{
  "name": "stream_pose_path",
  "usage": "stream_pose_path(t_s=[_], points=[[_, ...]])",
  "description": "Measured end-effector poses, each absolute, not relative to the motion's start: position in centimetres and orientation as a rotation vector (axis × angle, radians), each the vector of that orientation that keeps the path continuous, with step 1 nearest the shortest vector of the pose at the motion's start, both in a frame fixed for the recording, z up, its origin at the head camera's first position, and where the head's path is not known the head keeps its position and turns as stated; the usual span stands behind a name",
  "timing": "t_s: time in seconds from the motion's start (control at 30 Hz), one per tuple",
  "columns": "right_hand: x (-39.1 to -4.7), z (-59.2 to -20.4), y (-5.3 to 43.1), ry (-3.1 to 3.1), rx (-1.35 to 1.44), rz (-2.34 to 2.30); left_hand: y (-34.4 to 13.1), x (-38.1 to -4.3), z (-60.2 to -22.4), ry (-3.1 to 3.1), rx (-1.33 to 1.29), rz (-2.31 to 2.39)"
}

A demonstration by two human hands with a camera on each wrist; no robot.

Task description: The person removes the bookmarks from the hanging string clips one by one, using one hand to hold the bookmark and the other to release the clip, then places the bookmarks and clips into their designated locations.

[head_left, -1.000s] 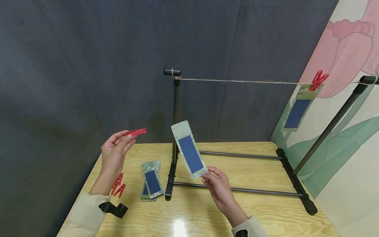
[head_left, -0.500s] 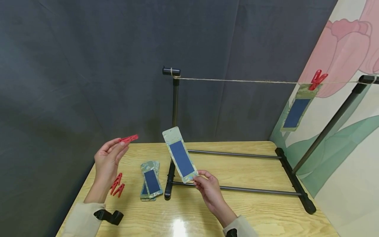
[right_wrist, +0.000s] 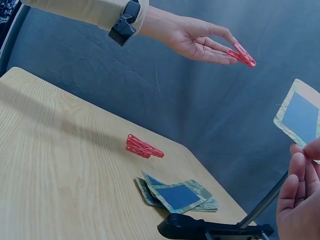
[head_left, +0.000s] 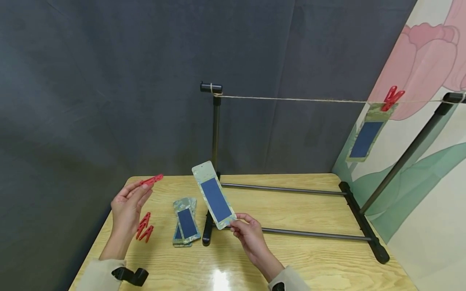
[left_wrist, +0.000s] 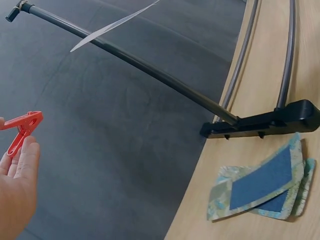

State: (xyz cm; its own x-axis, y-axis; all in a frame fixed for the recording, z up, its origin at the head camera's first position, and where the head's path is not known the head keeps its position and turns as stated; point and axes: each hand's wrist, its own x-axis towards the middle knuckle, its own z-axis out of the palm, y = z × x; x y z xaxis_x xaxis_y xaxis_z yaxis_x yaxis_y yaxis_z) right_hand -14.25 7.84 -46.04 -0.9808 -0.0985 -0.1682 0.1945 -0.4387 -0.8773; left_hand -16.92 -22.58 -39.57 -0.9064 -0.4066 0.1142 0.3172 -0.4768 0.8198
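Note:
Between thumb and fingers, my left hand [head_left: 125,206] pinches a red clothespin [head_left: 152,180], held above the table's left side; the left wrist view shows this clothespin [left_wrist: 25,127] at the fingertips. My right hand [head_left: 251,240] pinches the lower end of a bookmark-like card [head_left: 214,196], blue with a pale green patterned border, tilted with its top to the left. In the right wrist view part of the card [right_wrist: 300,115] shows above the fingers. A small stack of similar cards [head_left: 187,222] lies between the hands. Several red clothespins [head_left: 145,227] lie beside my left forearm.
A black stand [head_left: 215,137] carries a string [head_left: 291,99] across its two uprights. On the string near the right upright hangs another card [head_left: 367,137], clipped by a red clothespin [head_left: 392,98]. The wooden table [head_left: 225,258] ends at a dark curtain [head_left: 145,81].
Both hands have moved left and down, carrying the clothespin and the card along. Neither grip has changed. The stack, the loose clothespins and the hanging card stay where they were.

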Motion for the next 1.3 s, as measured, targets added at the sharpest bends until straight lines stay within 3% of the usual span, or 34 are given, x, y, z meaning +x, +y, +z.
stream_pose_path(t_s=[1.3], points=[[-14.4,-49.7,4.1,1.577,0.211,-2.492,-24.9,-14.5,-45.2,-1.37,0.516,-2.346]])
